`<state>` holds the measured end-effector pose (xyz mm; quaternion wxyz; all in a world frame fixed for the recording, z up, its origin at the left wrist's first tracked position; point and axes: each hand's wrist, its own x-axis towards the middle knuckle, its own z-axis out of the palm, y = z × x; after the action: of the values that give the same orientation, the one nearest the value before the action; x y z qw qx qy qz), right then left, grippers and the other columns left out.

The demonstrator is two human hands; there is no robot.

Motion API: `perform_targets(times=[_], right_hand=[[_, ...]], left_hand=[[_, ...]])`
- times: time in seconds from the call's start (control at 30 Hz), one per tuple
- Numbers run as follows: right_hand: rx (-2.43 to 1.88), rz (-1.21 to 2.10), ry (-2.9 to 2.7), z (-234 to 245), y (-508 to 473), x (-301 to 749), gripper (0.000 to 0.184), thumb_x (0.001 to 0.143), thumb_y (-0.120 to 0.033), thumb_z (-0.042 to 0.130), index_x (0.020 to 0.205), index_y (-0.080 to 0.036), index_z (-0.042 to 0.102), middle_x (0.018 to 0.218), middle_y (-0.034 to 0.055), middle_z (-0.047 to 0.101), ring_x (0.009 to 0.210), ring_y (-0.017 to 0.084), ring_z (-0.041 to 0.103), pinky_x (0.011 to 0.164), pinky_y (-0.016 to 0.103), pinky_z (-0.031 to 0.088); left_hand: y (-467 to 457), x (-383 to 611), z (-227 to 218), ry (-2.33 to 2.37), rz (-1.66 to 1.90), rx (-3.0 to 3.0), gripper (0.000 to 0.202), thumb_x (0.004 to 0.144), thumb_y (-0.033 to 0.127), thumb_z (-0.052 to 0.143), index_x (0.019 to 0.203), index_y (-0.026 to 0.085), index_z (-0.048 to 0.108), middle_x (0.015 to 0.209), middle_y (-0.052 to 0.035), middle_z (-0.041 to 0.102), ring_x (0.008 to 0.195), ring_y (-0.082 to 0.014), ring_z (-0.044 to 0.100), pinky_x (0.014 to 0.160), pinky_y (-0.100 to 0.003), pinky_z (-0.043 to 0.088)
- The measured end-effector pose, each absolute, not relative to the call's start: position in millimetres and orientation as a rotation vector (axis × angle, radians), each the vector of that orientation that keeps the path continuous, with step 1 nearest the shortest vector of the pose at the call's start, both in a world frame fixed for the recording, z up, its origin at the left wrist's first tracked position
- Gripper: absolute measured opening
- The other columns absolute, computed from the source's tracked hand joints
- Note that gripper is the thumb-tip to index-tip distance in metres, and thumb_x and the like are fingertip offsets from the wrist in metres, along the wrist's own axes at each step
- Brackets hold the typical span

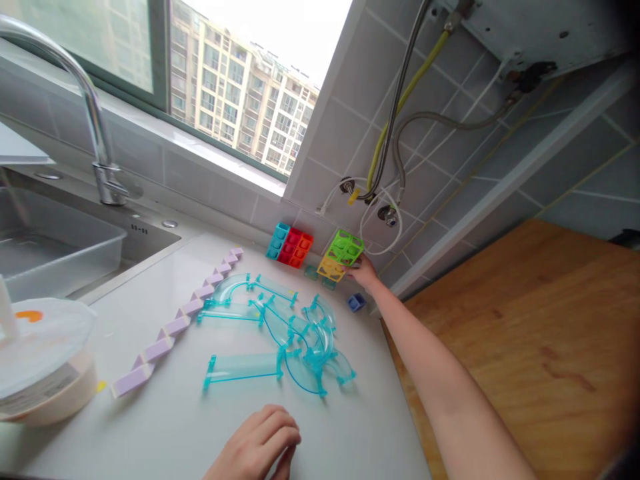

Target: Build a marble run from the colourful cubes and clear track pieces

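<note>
My right hand (364,273) reaches to the back of the counter. Its fingers close at the lower right edge of a green plastic block (346,247) with round openings; some fingertips are hidden. Against the green one stands a yellow block (331,267) of the same kind. Low in front, my left hand (263,440) rests with fingers curled together, and nothing shows in it. Beyond it lie several clear teal marble-run track pieces (245,369), straight and curved. A small dark blue block (356,303) sits just below my right hand.
Red blocks (295,248) and a light blue block (277,241) stand by the wall. A zigzag row of lilac pieces (175,325) crosses the counter. At left are a lidded tub (47,360), a sink with a plastic bin (65,230) and a faucet (97,133). Hoses (383,143) hang at right.
</note>
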<state>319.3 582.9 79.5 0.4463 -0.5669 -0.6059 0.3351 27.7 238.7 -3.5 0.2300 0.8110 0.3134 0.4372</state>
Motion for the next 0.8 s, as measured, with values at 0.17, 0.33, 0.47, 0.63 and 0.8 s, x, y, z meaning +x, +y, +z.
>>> perform_targets(times=[0.17, 0.33, 0.47, 0.63, 0.8], right_hand=[[-1.338, 0.932, -1.532, 87, 561, 310, 0.065, 0.054, -0.031, 0.094, 0.109, -0.022, 0.06, 0.127, 0.0106, 0.069, 0.085, 0.022, 0.075, 0.07, 0.036, 0.063], [-1.303, 1.011, -1.514, 80, 544, 289, 0.066, 0.054, -0.034, 0.095, 0.108, -0.022, 0.06, 0.127, 0.0106, 0.07, 0.086, 0.024, 0.075, 0.066, 0.036, 0.065], [-1.304, 1.028, -1.466, 74, 545, 272, 0.065, 0.051, -0.032, 0.096, 0.104, -0.021, 0.06, 0.122, 0.0092, 0.07, 0.092, 0.026, 0.074, 0.068, 0.039, 0.066], [-1.279, 1.056, -1.442, 76, 560, 254, 0.06, 0.056, -0.031, 0.094, 0.104, -0.022, 0.059, 0.121, 0.0085, 0.07, 0.102, 0.028, 0.072, 0.075, 0.044, 0.067], [-1.253, 1.105, -1.489, 74, 576, 227, 0.06, 0.057, -0.027, 0.094, 0.107, -0.023, 0.06, 0.124, 0.0079, 0.07, 0.108, 0.029, 0.071, 0.079, 0.044, 0.067]], left_hand=[[239, 25, -1, 0.841, 1.232, 2.119, 0.026, 0.096, 0.007, 0.047, 0.109, 0.026, 0.058, 0.099, -0.0097, 0.07, 0.091, -0.0222, 0.069, 0.08, -0.031, 0.06], [238, 26, 1, 0.861, 1.235, 2.059, 0.022, 0.096, 0.009, 0.049, 0.108, 0.025, 0.058, 0.099, -0.0081, 0.07, 0.09, -0.0205, 0.07, 0.08, -0.028, 0.059], [236, 27, 5, 0.889, 1.196, 2.075, 0.02, 0.097, 0.008, 0.049, 0.104, 0.024, 0.06, 0.098, -0.0075, 0.07, 0.089, -0.0193, 0.069, 0.08, -0.027, 0.057], [236, 27, 4, 0.875, 1.208, 2.108, 0.021, 0.097, 0.008, 0.047, 0.104, 0.022, 0.059, 0.097, -0.0085, 0.069, 0.089, -0.0199, 0.067, 0.08, -0.028, 0.057], [237, 27, -2, 0.88, 1.237, 2.112, 0.022, 0.096, 0.006, 0.046, 0.103, 0.022, 0.06, 0.095, -0.0086, 0.068, 0.088, -0.0205, 0.067, 0.079, -0.029, 0.056]])
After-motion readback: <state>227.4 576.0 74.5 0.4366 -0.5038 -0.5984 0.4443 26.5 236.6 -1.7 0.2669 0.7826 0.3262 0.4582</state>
